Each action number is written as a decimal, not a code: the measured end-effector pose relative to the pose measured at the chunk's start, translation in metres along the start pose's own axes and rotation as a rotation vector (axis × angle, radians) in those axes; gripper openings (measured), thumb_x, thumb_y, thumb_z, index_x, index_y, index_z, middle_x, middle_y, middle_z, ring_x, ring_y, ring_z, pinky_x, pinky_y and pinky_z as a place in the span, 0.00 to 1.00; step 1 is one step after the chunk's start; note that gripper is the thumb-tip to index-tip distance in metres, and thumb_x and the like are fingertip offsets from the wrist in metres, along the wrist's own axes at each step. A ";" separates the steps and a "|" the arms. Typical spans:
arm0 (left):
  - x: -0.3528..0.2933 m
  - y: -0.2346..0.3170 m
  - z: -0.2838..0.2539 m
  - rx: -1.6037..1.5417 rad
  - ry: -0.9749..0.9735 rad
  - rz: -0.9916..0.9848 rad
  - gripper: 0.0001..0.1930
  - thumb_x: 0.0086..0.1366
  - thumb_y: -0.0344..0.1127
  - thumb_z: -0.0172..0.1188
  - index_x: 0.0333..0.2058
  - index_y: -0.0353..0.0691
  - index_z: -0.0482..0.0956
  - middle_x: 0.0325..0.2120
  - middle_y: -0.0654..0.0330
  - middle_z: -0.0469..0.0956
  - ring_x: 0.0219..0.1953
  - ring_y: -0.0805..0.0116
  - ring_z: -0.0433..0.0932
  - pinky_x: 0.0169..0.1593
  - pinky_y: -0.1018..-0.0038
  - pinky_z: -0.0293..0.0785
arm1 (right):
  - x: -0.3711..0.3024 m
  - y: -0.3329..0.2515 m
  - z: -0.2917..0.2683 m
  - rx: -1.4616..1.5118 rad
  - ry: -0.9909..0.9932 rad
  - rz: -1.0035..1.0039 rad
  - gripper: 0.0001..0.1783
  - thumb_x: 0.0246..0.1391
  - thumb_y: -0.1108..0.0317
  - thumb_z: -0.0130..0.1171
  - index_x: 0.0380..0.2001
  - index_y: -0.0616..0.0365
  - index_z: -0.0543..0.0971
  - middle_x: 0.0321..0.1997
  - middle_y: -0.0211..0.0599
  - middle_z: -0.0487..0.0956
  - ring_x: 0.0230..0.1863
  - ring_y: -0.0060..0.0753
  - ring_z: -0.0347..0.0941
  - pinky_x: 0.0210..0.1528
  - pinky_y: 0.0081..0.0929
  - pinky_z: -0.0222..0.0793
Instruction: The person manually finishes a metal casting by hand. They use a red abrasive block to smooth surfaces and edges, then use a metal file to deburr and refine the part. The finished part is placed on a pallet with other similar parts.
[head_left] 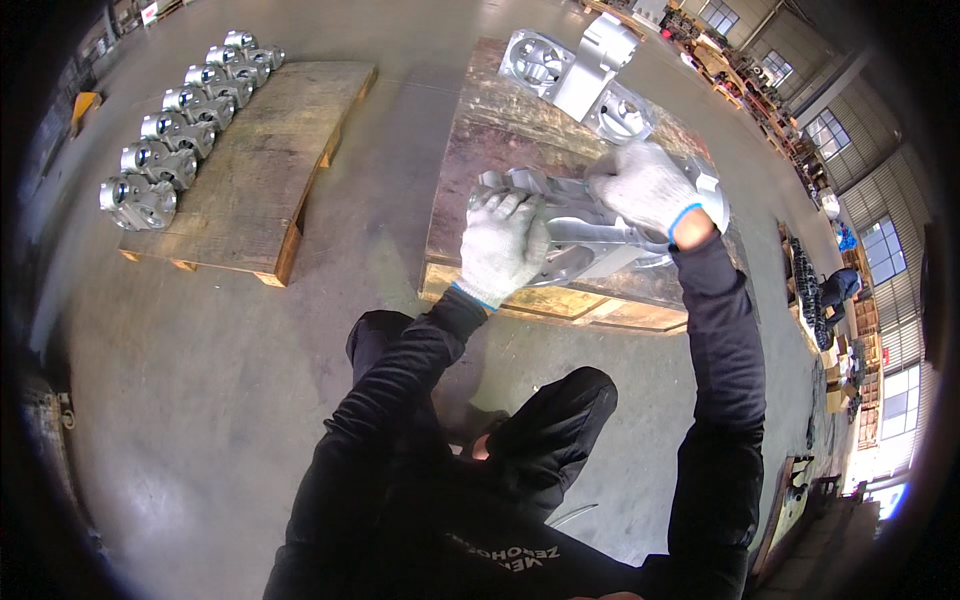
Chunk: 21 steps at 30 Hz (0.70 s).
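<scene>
A silver metal casting (590, 232) with round openings lies near the front edge of a wooden pallet (480, 130). My left hand (503, 238), in a white knit glove, has its fingers curled over the casting's left end. Above the casting's far right part is my right hand (645, 188), gloved the same way with a blue cuff edge. Its fingers are closed, and what they hold is hidden. Behind it stands another silver casting (585, 75), with an upright block between two round-bored ends.
A second wooden pallet (270, 150) on the left bears a row of several silver castings (165, 140) along its left side. Between the pallets runs grey concrete floor (375, 190). My knees (560, 420) are bent close to the near pallet. Shelves and goods line the right wall.
</scene>
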<state>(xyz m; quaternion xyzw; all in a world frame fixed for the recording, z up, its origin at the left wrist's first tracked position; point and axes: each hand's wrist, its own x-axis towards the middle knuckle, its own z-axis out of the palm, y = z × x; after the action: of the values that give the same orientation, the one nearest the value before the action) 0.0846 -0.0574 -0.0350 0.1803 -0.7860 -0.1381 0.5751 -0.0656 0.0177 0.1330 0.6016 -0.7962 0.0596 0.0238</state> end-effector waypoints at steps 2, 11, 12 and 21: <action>0.000 0.001 0.001 0.025 0.017 -0.009 0.15 0.59 0.36 0.61 0.43 0.37 0.86 0.42 0.50 0.85 0.47 0.48 0.83 0.61 0.53 0.74 | -0.003 -0.007 -0.001 0.096 0.071 0.094 0.20 0.52 0.58 0.57 0.27 0.68 0.86 0.32 0.65 0.82 0.38 0.64 0.83 0.46 0.52 0.78; -0.002 -0.001 0.002 -0.009 0.022 0.007 0.14 0.60 0.31 0.61 0.45 0.37 0.84 0.43 0.50 0.84 0.47 0.48 0.82 0.56 0.55 0.76 | -0.017 0.005 0.037 0.207 0.094 -0.062 0.17 0.54 0.62 0.58 0.41 0.54 0.90 0.33 0.58 0.84 0.38 0.57 0.84 0.47 0.43 0.81; -0.002 -0.001 0.002 0.002 0.029 0.010 0.14 0.60 0.31 0.61 0.45 0.37 0.84 0.43 0.50 0.84 0.47 0.48 0.82 0.56 0.55 0.76 | -0.018 0.008 0.033 0.125 0.062 -0.099 0.17 0.53 0.62 0.59 0.41 0.54 0.90 0.33 0.58 0.84 0.39 0.57 0.84 0.48 0.44 0.81; -0.003 0.003 -0.003 -0.079 0.092 0.007 0.15 0.60 0.30 0.61 0.47 0.41 0.77 0.44 0.52 0.80 0.47 0.47 0.79 0.56 0.55 0.73 | 0.019 -0.039 -0.022 -0.047 -0.270 -0.133 0.15 0.50 0.57 0.61 0.32 0.56 0.89 0.32 0.58 0.84 0.37 0.62 0.83 0.45 0.51 0.79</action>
<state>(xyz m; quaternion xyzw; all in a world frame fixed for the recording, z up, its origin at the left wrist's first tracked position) 0.0875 -0.0537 -0.0356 0.1609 -0.7532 -0.1587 0.6177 -0.0344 -0.0081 0.1589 0.6551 -0.7516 -0.0420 -0.0656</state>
